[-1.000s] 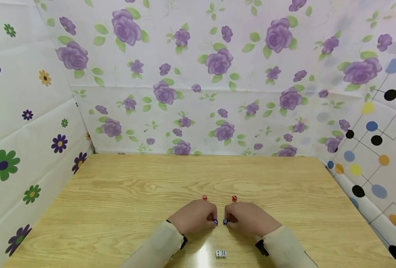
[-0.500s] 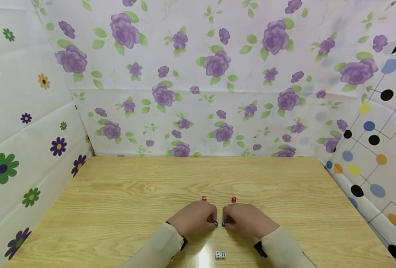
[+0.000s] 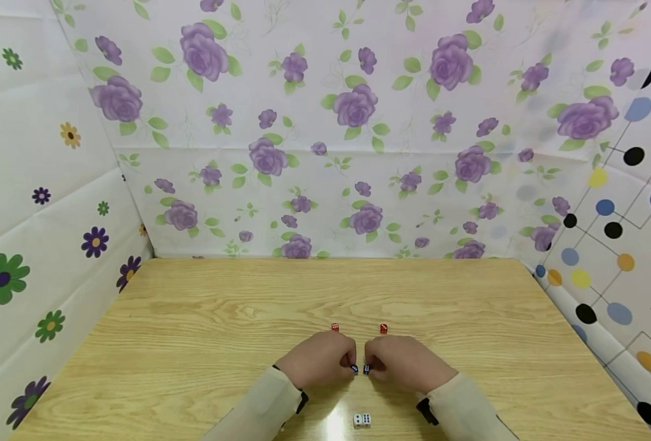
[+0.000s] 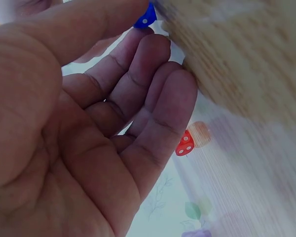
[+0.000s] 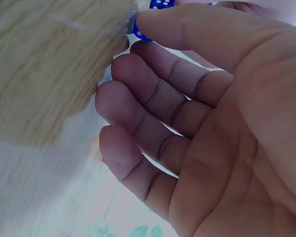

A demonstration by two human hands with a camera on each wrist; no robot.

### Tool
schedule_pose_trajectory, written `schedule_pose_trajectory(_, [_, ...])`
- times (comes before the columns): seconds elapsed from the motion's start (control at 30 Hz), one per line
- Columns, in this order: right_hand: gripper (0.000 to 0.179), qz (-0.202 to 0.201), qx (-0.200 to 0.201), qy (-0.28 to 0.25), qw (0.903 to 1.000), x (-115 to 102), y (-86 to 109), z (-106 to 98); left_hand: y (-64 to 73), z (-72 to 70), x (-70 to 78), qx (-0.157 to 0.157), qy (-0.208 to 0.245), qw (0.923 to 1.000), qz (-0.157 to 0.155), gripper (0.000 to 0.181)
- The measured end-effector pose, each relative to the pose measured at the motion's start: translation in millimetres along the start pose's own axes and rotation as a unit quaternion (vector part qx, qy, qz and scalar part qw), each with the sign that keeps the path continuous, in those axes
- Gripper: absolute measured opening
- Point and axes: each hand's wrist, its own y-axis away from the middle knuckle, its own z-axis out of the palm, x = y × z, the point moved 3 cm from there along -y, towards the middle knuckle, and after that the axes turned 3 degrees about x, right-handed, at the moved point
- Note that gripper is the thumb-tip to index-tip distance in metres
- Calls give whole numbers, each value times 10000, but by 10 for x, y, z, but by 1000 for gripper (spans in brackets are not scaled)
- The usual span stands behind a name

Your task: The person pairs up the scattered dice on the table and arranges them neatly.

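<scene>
My left hand [image 3: 323, 359] pinches a blue die [image 3: 355, 370] between thumb and finger, close over the wood tabletop. Facing it, my right hand [image 3: 405, 361] pinches a second blue die [image 3: 366, 369] the same way. A narrow gap separates the two blue dice in the head view. In the left wrist view, part of the left blue die [image 4: 146, 18] shows beyond the thumb, whose tip lies against it. Blue with white dots, the right die [image 5: 162, 4] shows past the thumb in the right wrist view, partly hidden.
Beyond the hands lie two red dice [image 3: 335, 327], set apart, one behind each hand. Two white dice [image 3: 362, 420] sit side by side near the front edge. Patterned cloth [image 3: 325, 184] walls the wood table [image 3: 248, 288] at the back and both sides.
My right hand has moved left with its blue die, narrowing the gap to the left one. The left hand stays nearly in place. The whole head view has shifted slightly.
</scene>
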Motion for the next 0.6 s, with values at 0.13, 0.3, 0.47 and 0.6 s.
schedule_pose_trajectory(0.13, [17,-30,-61,25,10000,0,-16,21,-4,3,12,-17,-41,10000,-48,10])
schedule_pose_trajectory(0.3, [16,-13,-117,-34,9999,-6,-24,33,4,-4,30,-26,-36,10000,-62,9])
schedule_pose_trajectory(0.47, [13,57,-159,-115,9998,4,-11,37,14,-14,12,-12,188,9998,-69,8])
schedule_pose_trajectory(0.6, [13,82,-179,-152,9997,13,-2,39,17,-13,2,1,190,9998,-115,7])
